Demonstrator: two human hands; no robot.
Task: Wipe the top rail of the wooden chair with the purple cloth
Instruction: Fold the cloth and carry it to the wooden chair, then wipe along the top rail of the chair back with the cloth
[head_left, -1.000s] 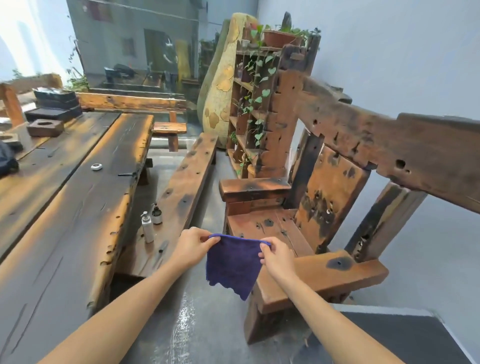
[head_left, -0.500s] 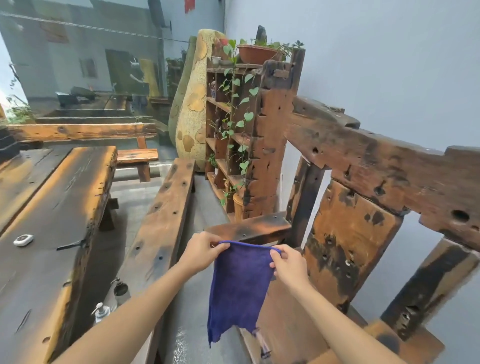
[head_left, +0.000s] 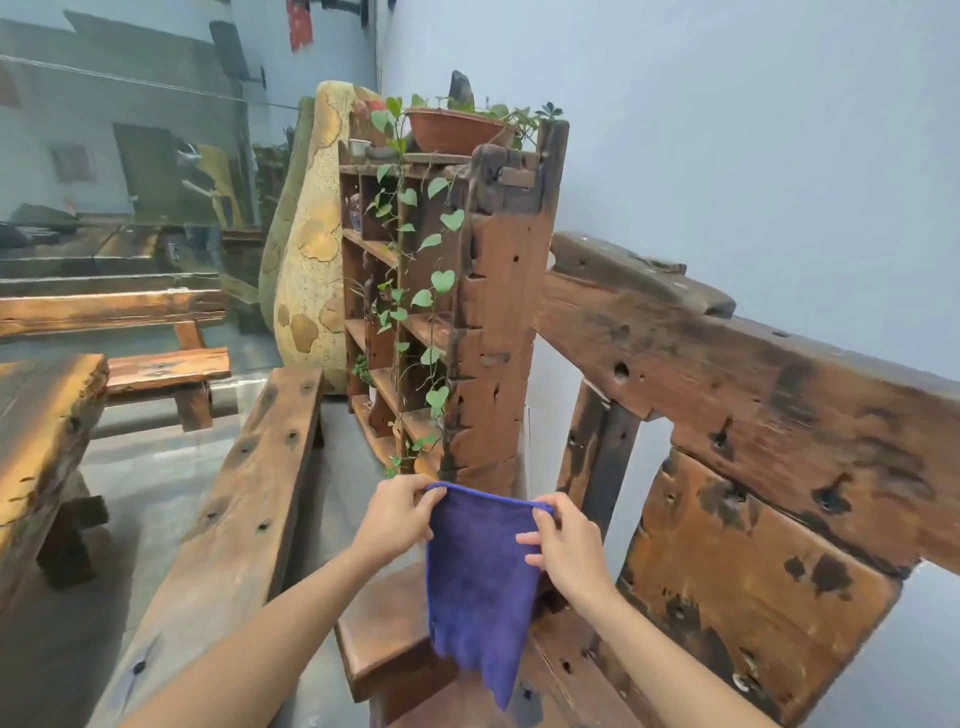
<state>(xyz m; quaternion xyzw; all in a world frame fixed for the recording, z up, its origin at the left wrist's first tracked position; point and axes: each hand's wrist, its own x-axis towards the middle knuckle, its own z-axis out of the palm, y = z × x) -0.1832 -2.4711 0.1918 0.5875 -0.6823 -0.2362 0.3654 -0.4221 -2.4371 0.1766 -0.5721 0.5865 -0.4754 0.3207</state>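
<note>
A purple cloth hangs in front of me, stretched by its upper edge. My left hand pinches its upper left corner and my right hand pinches its upper right corner. The wooden chair fills the right side; its thick, worn top rail runs from the tall left post up and to the right of my hands. The cloth hangs over the chair's armrest, apart from the rail. The back panel stands below the rail.
A long wooden bench runs along my left side, with a heavy wooden table beyond it. A wooden shelf with trailing green plants and a potted plant on top stands behind the chair post. A grey wall lies behind the chair.
My view has swung right and upward, bringing the top rail closer. Both hands have risen with the cloth and kept their hold on its upper corners.
</note>
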